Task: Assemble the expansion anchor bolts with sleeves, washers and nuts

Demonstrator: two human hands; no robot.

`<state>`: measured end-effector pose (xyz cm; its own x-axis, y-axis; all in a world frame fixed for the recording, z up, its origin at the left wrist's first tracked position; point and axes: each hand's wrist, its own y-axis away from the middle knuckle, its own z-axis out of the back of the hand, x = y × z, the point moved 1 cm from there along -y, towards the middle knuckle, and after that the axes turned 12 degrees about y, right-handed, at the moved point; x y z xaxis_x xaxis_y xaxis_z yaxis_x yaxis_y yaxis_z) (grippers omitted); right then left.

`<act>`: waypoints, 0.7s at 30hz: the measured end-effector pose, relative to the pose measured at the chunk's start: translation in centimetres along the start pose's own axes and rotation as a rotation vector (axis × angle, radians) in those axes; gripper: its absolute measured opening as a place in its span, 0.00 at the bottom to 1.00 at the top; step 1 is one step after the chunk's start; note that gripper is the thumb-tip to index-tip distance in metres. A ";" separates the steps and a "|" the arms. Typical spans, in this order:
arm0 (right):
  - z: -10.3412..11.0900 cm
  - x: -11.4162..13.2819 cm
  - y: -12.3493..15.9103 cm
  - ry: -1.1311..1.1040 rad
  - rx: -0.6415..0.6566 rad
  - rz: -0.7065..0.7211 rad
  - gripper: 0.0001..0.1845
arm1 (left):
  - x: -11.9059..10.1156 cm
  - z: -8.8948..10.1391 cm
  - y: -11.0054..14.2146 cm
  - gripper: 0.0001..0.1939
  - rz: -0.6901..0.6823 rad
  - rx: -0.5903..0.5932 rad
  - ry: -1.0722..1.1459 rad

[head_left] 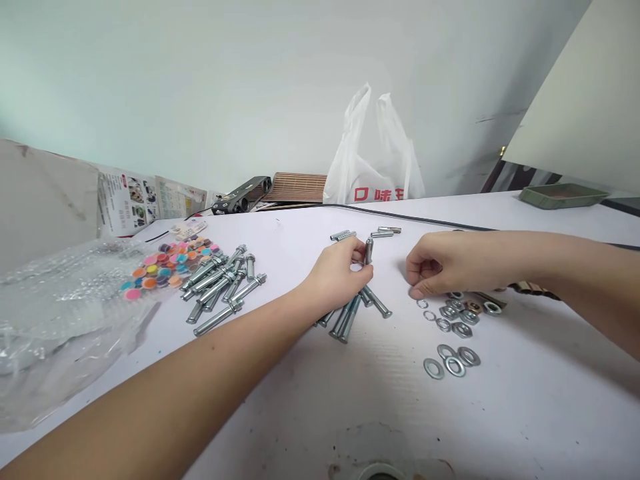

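My left hand (343, 270) is closed round a metal bolt (369, 250), which stands upright between thumb and fingers. Below that hand lie several loose bolts (345, 320), partly covered by it. My right hand (427, 267) hovers low by the spring washers (429, 315), fingers curled and thumb tip low; whatever it may pinch is hidden. Around and below it are several hex nuts (463, 329) and, nearer to me, flat washers (455, 366). Beyond the hands lie short metal sleeves (383, 234).
On the left, assembled expansion bolts (215, 283) form a pile beside coloured plastic caps (165, 263) and a clear plastic bag (75, 320). A white carrier bag (375, 160) stands at the back. A black cable (410, 217) crosses behind; a green tray (564, 195) sits far right.
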<state>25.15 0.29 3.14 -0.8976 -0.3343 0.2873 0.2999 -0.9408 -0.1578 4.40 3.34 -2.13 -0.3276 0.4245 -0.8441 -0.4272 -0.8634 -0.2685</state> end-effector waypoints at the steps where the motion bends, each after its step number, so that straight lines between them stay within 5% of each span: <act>1: -0.3 0.0 0.3 0.002 0.012 -0.005 0.24 | 0.0 0.0 0.0 0.09 -0.002 -0.002 0.000; 5: -0.9 0.0 0.9 -0.018 0.130 -0.021 0.24 | 0.4 -0.1 0.2 0.11 -0.030 -0.022 0.018; 9: 0.0 -0.1 0.4 0.043 0.507 -0.039 0.21 | 0.5 0.0 0.3 0.13 -0.048 -0.015 0.068; 11: 0.8 0.3 0.3 0.067 0.598 -0.038 0.21 | 0.3 0.1 0.3 0.14 -0.049 0.001 0.092; 19: 1.3 4.9 4.0 0.119 0.644 0.187 0.10 | -0.1 0.3 0.2 0.13 -0.116 0.070 0.092; 21: 0.7 5.0 4.8 0.136 0.563 0.243 0.09 | -0.1 0.2 0.2 0.12 -0.113 0.069 0.087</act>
<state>22.29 -5.92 4.51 -0.8043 -0.5673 0.1771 0.5916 -0.7362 0.3287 4.17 3.23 -1.98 -0.2007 0.4903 -0.8481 -0.5151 -0.7892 -0.3344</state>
